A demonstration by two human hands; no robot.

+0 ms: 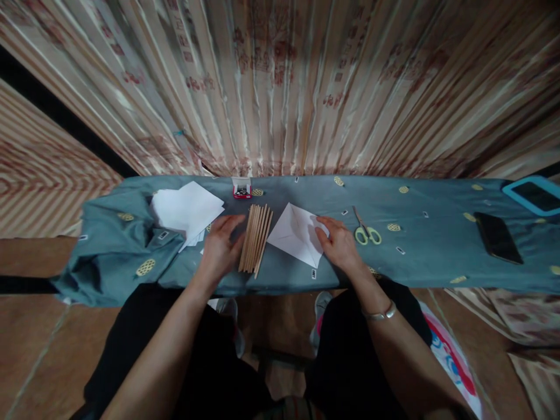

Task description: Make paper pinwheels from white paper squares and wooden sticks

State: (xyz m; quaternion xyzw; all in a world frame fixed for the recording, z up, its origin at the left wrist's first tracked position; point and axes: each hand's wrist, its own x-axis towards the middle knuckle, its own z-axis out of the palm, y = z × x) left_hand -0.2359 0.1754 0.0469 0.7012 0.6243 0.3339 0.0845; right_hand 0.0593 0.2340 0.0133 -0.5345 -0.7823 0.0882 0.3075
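Note:
My left hand (224, 242) rests just left of a bundle of slim wooden sticks (254, 239), thumb and fingers apart, holding nothing. The sticks lie side by side, roughly pointing toward me. To their right is a square white sheet of paper (292, 233) with diagonal crease lines meeting near its middle. My right hand (339, 240) is at the right edge of this sheet, fingers spread and fingertips on or just over the paper. A pair of scissors (366, 232) with pale green handles lies beyond my right hand.
A loose stack of white paper (188, 210) lies at the left. Behind the sticks stands a small open red-and-white box (242, 188) of small metallic pieces. A black phone (497, 238) and a blue-framed tablet (536, 194) lie at the right on the blue-green cloth (437, 256).

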